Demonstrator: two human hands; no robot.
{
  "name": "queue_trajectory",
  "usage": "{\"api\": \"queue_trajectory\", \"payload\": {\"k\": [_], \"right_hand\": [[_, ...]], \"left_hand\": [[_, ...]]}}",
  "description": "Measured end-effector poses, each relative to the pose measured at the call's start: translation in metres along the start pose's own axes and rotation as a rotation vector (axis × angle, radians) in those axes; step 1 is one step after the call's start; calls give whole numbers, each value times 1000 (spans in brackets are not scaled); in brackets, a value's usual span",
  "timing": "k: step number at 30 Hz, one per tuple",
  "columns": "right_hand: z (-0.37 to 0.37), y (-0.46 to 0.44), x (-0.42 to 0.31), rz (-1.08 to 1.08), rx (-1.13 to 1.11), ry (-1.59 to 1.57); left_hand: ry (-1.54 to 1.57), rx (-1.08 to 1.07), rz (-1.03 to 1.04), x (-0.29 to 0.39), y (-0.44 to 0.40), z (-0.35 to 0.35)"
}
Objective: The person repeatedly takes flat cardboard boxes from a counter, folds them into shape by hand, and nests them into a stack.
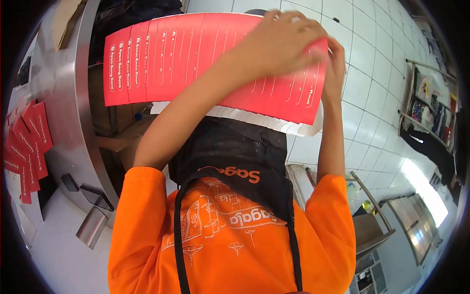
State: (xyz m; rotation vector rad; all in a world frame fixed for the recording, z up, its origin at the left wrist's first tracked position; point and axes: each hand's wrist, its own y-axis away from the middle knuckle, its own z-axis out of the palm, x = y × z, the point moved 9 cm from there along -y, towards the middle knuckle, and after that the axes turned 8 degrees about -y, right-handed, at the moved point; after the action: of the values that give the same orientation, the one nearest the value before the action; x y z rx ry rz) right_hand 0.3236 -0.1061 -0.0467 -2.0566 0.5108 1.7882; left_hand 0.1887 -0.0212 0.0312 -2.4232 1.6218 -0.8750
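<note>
Red cards (161, 61) lie under the arched left hand (290, 44), right hand (337, 63) behind.

My red sheets (196, 54) have a smooth, semi-gloss, paper-like face with white printed lettering; their exposed white edges (249, 118) look matt. The red pieces (36, 130) at the side show a similar smooth printed finish. My orange shirt (254, 264) is soft, matt cloth with white print. My black apron (220, 147) is creased fabric with a slight sheen and orange lettering; its straps (179, 235) are matt cloth. The counter edge (76, 88) is smooth metal with a satin, reflective finish. The floor tiles (372, 73) are smooth, white and glossy, divided by darker joints. The brown sheet (64, 22) looks like matt cardboard.
</note>
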Motion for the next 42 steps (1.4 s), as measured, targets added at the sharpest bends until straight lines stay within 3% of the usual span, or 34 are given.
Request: {"api": "queue_trajectory", "payload": {"k": [1,3,7,8,10,13,17,21,24,26,27,29,32,33,34,35,36,38,39,40,41,42], "right_hand": [[-11,20,-2,149,69,-26],[-27,66,8,225,63,24],[6,170,26,443,-146,-391],[1,199,63,424,94,-511],[23,191,28,422,109,-453],[18,179,41,387,94,-476],[13,167,36,452,-79,-318],[5,148,7,302,-219,-56],[-12,139,9,337,-372,75],[-32,131,18,399,-336,80],[-11,116,-21,358,-247,-34],[-31,96,-3,201,-182,-18],[-34,78,-4,123,-140,-181],[-29,71,-9,122,-143,-160],[-28,66,-13,124,-139,-135],[-27,62,-18,126,-131,-106],[-29,59,-23,128,-118,-76],[-38,55,-26,136,-79,-4],[-31,53,-34,125,-101,18],[-30,50,-35,115,-124,31],[-29,47,-34,107,-144,43],[-27,43,-31,94,-176,-6]], "left_hand": [[2,52,60,20,15,-13],[0,-265,36,47,50,-13],[-191,-293,47,65,88,-5],[-237,-298,52,68,88,0],[-291,-296,54,71,89,7],[-301,-258,28,69,79,12],[-267,-230,-6,67,72,9],[-235,-206,-25,69,71,14],[-20,-189,-56,65,71,17],[124,-96,-69,58,79,1],[149,-59,-133,37,86,-29],[69,69,-284,-7,103,-108],[-71,264,-687,-76,147,-293],[-352,531,-756,-82,182,-347],[-668,581,-813,-107,214,-398],[-599,681,-869,-121,242,-452],[-886,712,-903,-115,267,-504],[-1426,699,-947,-141,348,-597],[-1362,702,-1232,-149,387,-634],[-1286,526,-1406,-169,424,-663],[-1197,342,-1564,-189,459,-680],[-1083,308,-1589,-191,472,-684]]}}
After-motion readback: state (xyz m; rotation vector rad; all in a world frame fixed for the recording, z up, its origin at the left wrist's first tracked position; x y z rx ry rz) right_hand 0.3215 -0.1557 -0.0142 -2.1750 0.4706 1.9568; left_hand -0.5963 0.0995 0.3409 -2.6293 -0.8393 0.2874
